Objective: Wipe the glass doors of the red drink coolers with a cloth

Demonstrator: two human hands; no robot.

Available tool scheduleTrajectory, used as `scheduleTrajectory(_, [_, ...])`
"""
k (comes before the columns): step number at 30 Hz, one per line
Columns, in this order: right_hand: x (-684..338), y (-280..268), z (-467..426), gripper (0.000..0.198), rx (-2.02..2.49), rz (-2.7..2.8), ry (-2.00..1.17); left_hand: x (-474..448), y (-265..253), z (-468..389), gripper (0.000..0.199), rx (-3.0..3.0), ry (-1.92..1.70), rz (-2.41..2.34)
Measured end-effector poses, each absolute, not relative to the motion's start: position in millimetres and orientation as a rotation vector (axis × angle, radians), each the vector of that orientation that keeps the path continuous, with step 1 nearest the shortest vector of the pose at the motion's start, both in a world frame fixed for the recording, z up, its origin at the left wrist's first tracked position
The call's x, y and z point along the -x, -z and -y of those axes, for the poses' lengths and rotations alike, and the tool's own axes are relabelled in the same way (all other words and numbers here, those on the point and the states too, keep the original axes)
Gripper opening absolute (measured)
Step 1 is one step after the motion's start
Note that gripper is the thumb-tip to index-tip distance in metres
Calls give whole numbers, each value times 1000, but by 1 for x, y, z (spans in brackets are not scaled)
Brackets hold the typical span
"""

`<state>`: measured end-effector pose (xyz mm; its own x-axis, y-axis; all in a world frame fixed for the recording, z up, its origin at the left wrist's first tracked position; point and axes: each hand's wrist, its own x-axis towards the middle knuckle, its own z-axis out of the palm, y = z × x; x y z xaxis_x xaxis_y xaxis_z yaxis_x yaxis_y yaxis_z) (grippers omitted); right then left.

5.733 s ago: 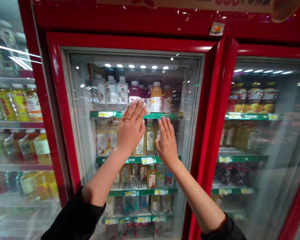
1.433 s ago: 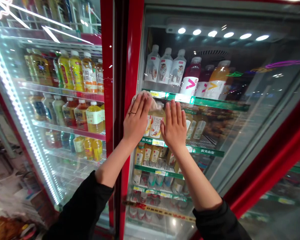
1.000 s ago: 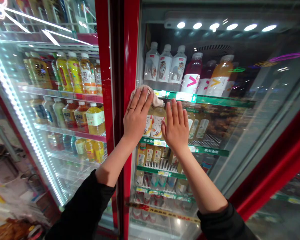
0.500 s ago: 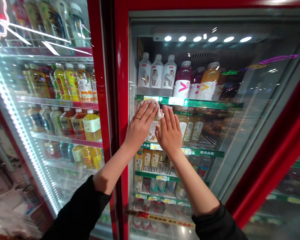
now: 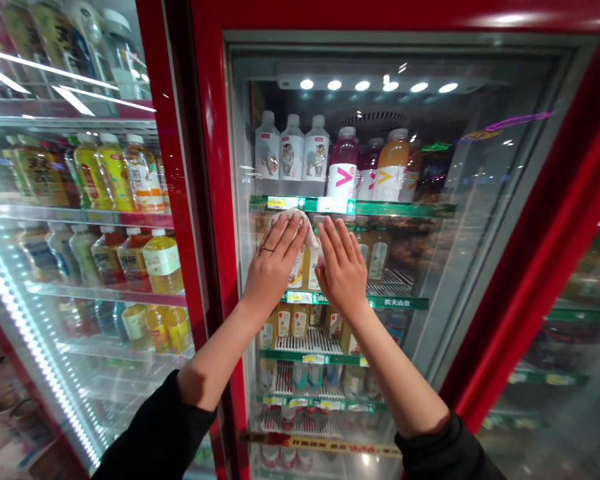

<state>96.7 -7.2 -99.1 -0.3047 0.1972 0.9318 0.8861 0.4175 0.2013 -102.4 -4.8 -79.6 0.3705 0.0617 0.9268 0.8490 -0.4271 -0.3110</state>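
Observation:
A crumpled white cloth [image 5: 311,235] lies against the glass door [image 5: 460,253] of a red-framed drinks fridge. My left hand [image 5: 273,263], with a ring on one finger, presses the cloth flat to the glass under its outstretched fingers. Just right of it, my right hand [image 5: 344,267] rests with straight fingers and an open palm towards the door, its fingertips beside the cloth's edge. Whether its thumb touches the cloth, I cannot tell. Behind the glass and partly hidden by my hands stand drink bottles [image 5: 296,270] on the second shelf.
Inside, white-labelled bottles [image 5: 291,148] and a purple drink bottle [image 5: 343,163] line the upper shelf, edged by a green strip [image 5: 405,210]. On the left is another lit fridge with several bottles, among them a yellow one [image 5: 161,260]. The red door frame [image 5: 535,253] slants along the right.
Both hands and the cloth have slid a little to the right and slightly down across the glass. The view has shifted to the right, so the fridges appear farther left.

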Motion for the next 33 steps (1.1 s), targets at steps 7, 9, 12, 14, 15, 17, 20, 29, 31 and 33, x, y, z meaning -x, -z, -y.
scheduleTrajectory(7, [-111, 86, 15, 83, 801, 1759, 925, 83, 53, 1, 90, 1692, 1160, 819])
scheduleTrajectory(9, [-120, 81, 17, 83, 748, 1741, 950, 74, 54, 2, 91, 1680, 1179, 820])
scheduleTrajectory(12, [-138, 76, 18, 85, 702, 1678, 1018, 78, 65, 5, 93, 1742, 1100, 751])
scheduleTrajectory(14, [-151, 76, 16, 87, 726, 1646, 1042, 88, 69, 6, 95, 1784, 1043, 730])
scheduleTrajectory(15, [-156, 77, 15, 88, 753, 1640, 1038, 92, 69, 7, 95, 1796, 1034, 740])
scheduleTrajectory(17, [-163, 81, 10, 90, 801, 1627, 1017, 92, 64, 6, 95, 1778, 1077, 786])
scheduleTrajectory(20, [-167, 86, 4, 92, 812, 1610, 1002, 70, 56, 4, 94, 1695, 1187, 854])
scheduleTrajectory(29, [-172, 89, 2, 91, 851, 1696, 982, 64, 78, 10, 93, 1794, 999, 732])
scheduleTrajectory(31, [-172, 90, 2, 89, 837, 1678, 993, 68, 69, 9, 93, 1743, 1061, 794])
scheduleTrajectory(33, [-170, 90, 1, 88, 817, 1652, 1003, 60, 60, 7, 93, 1691, 1144, 838])
